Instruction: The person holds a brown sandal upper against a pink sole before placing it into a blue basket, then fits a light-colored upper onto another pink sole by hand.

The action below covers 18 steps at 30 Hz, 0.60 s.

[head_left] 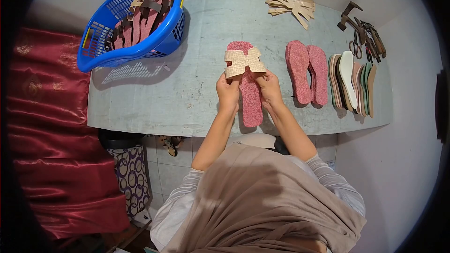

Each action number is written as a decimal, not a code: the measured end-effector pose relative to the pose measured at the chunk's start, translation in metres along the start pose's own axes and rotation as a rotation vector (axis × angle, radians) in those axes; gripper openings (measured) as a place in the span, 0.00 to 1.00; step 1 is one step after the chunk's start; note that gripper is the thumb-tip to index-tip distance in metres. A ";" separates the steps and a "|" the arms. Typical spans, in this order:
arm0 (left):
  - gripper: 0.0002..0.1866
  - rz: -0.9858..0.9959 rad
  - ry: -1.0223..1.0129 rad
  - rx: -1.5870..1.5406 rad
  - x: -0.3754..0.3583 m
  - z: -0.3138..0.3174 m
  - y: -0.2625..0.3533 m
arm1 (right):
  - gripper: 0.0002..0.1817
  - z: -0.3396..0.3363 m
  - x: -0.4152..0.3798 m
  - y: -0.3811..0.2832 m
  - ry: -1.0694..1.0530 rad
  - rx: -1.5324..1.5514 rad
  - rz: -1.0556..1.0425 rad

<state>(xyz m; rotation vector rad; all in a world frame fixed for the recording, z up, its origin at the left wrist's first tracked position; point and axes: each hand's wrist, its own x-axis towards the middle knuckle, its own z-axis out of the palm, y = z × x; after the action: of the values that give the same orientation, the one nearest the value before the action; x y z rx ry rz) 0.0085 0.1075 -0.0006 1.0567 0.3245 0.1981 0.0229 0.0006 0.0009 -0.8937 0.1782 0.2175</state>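
A pinkish-red speckled sandal sole (252,105) lies lengthwise in front of me, toe end away. Across its front part sits a cream, crocodile-textured sandal strap (246,62) with cut-outs at its sides. My left hand (228,91) is closed on the strap's lower left edge, thumb on top, beside the sole. On the other side, my right hand (270,87) grips the strap's lower right edge, its thumb pointing inward and its fingers partly hidden underneath. The sole runs down between both wrists.
A blue basket (161,42) with sandals stands at the back left. Cream straps (293,7) lie at the back. To my right are stacked red soles (298,72), a row of coloured insoles (346,72), a hammer (348,16) and pliers (375,42). A red curtain (61,136) hangs left.
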 end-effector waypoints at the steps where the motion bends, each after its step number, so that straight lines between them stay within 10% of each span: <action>1: 0.09 0.037 0.012 0.070 0.001 0.001 0.001 | 0.12 0.001 0.000 0.000 0.005 -0.016 -0.022; 18: 0.06 -0.058 -0.012 -0.033 0.005 -0.004 -0.006 | 0.13 0.005 0.001 -0.009 0.018 -0.142 -0.045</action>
<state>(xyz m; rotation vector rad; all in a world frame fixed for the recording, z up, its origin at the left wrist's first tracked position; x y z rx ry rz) 0.0118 0.1099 -0.0082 1.0146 0.3396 0.1451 0.0270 -0.0011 0.0105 -1.0403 0.1607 0.1813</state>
